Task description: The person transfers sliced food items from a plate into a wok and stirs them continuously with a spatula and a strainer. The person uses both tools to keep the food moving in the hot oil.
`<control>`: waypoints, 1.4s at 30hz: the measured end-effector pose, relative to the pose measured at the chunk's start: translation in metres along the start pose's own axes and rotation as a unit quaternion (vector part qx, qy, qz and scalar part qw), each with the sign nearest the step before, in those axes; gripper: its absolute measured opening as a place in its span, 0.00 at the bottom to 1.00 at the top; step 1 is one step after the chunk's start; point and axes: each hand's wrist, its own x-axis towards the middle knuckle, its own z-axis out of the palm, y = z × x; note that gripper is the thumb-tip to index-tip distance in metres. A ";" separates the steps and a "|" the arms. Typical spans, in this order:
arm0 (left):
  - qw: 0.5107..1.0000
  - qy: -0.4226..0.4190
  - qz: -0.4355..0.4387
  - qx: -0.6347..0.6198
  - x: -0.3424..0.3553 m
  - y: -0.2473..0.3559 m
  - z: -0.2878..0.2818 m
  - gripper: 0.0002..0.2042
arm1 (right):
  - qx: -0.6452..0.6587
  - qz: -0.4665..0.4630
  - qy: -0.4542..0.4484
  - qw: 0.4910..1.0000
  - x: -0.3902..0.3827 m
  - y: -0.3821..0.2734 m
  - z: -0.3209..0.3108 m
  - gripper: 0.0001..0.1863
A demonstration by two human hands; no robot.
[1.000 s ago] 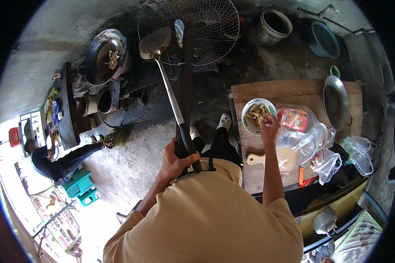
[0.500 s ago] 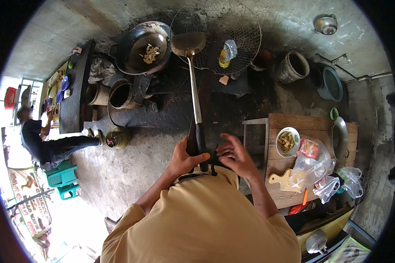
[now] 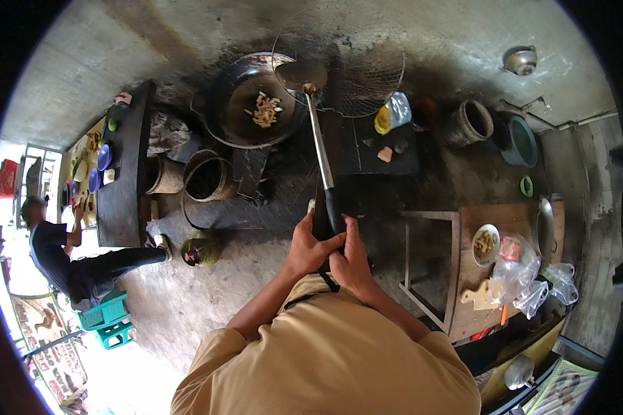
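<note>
Wok spatula (image 3: pixel 319 142): upper centre of the frame, its blade overlapping the wire mesh strainer (image 3: pixel 377 76) and the right rim of the wok (image 3: pixel 244 86); contact can't be told.
Long axis: near upright in the frame, leaning slightly left; blade toward the top, black grip (image 3: pixel 333 205) toward the hands.
Left hand (image 3: pixel 310 247): closed round a dark handle (image 3: pixel 320 225) beside the grip; exact hold partly hidden.
Right hand (image 3: pixel 353 263): wrapped round the grip's lower end.
Likely handling: stiff, blade-heavy, metal perhaps greasy; best held by the black grip, 1 or 2 hands.

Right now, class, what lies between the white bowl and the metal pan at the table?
A red packet and a clear plastic bag lie between the white bowl and pan, shown in the head view.
</note>
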 end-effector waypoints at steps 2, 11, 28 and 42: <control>0.999 0.011 -0.030 0.040 0.021 0.002 -0.028 0.20 | 0.010 -0.025 0.028 0.999 0.026 -0.007 0.023 0.32; 0.984 0.120 -0.095 0.086 0.067 -0.009 -0.213 0.09 | 0.204 0.078 0.030 0.975 0.146 -0.028 0.097 0.09; 0.875 0.141 -0.009 0.462 0.130 -0.079 -0.422 0.10 | 0.248 0.355 0.013 0.901 0.209 -0.100 0.133 0.24; 0.910 0.115 0.042 0.396 0.163 -0.096 -0.475 0.12 | -0.079 0.263 0.022 0.961 0.305 -0.039 0.216 0.30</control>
